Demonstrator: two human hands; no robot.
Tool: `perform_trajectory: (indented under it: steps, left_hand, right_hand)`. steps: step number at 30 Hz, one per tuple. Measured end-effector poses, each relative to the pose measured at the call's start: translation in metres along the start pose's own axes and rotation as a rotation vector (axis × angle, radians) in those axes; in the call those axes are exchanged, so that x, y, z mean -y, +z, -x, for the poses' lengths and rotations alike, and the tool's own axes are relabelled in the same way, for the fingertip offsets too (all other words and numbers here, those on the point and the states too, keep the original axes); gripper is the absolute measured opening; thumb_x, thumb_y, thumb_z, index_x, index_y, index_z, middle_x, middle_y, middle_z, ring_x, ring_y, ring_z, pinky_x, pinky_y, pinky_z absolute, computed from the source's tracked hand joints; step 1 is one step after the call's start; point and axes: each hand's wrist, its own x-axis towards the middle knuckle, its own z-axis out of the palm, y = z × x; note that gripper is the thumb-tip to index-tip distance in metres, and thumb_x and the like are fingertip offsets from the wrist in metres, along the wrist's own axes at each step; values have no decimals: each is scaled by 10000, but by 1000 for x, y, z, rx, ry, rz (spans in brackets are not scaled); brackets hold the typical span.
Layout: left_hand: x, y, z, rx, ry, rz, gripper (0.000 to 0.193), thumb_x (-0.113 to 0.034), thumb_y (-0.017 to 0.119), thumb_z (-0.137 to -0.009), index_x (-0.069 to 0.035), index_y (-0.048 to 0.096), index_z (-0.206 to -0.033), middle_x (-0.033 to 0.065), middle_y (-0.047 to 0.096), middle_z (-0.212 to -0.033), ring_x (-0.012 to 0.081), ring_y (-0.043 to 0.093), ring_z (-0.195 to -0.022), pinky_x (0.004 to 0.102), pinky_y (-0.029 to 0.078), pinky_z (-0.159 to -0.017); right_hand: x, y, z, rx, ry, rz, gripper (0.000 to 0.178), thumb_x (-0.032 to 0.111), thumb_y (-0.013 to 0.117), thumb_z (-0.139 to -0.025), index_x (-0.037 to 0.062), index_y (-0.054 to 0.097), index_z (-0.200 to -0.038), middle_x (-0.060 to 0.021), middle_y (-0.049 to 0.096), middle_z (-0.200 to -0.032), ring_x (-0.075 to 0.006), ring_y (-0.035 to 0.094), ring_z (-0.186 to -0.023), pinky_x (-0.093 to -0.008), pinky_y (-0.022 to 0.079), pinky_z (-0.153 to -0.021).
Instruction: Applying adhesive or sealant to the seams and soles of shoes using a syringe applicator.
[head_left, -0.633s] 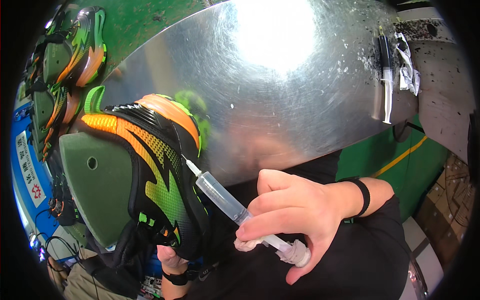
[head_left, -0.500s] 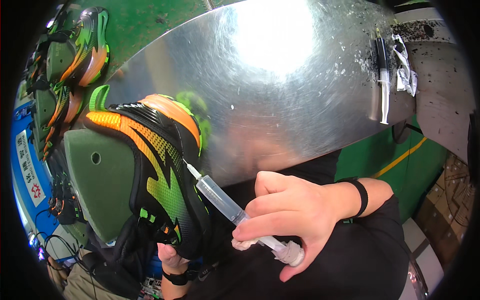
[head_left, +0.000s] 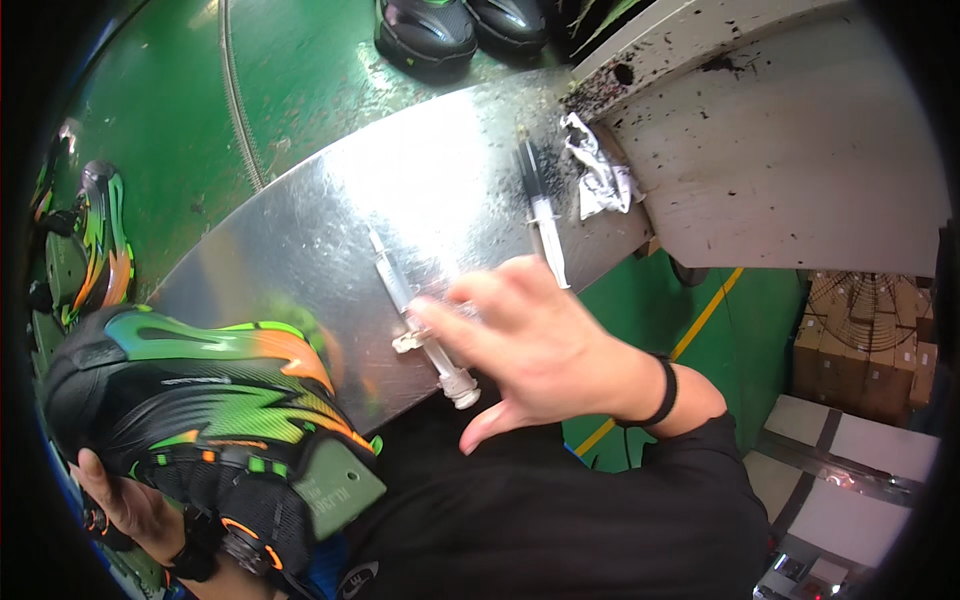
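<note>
A black, green and orange sneaker (head_left: 215, 385) is tilted at the lower left, with a green shoe last (head_left: 340, 490) inside it. From below, my left hand (head_left: 130, 505) grips the sneaker; part of the hand is hidden behind it. My right hand (head_left: 535, 335) is over the table's near edge, thumb and fingers spread. Just left of its fingertips, a clear syringe (head_left: 395, 280) rests on the metal tabletop (head_left: 330, 215), its wrapped plunger end toward me. Beyond that hand lies a second syringe (head_left: 535, 185) with dark contents.
A crumpled white wrapper (head_left: 598, 175) lies beside the dark syringe. A grey surface (head_left: 770, 150) with black specks adjoins the tabletop. More sneakers (head_left: 100, 235) stand at the far left, and black shoes (head_left: 430, 35) at the top. Stacked cartons (head_left: 850, 330) and a wire fan guard are at the right.
My right hand has let go of the clear syringe, which was at the sneaker's edge and now lies on the tabletop. The sneaker has been turned round. The view has swung right.
</note>
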Motion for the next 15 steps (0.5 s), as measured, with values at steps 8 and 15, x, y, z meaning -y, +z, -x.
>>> perform_trajectory:
  steps: [8,15]
  left_hand:
    - [18,38,-1,245,10,147,618,-306,625,-887,30,397,-1353,148,542,-1263,246,582,-1089,373,472,-950]
    - [26,33,4,204,82,229,612,-357,632,-864,23,445,-1307,140,563,-1225,238,586,-1071,364,481,-926]
  right_hand:
    - [-63,-30,18,137,211,294,891,461,839,-546,69,516,-1278,-134,491,-1126,-312,460,-962,-402,423,-870]
    - [-49,-45,33,127,223,25,763,281,847,-607,59,512,-1255,-146,501,-1039,-303,475,-937,-379,426,-840]
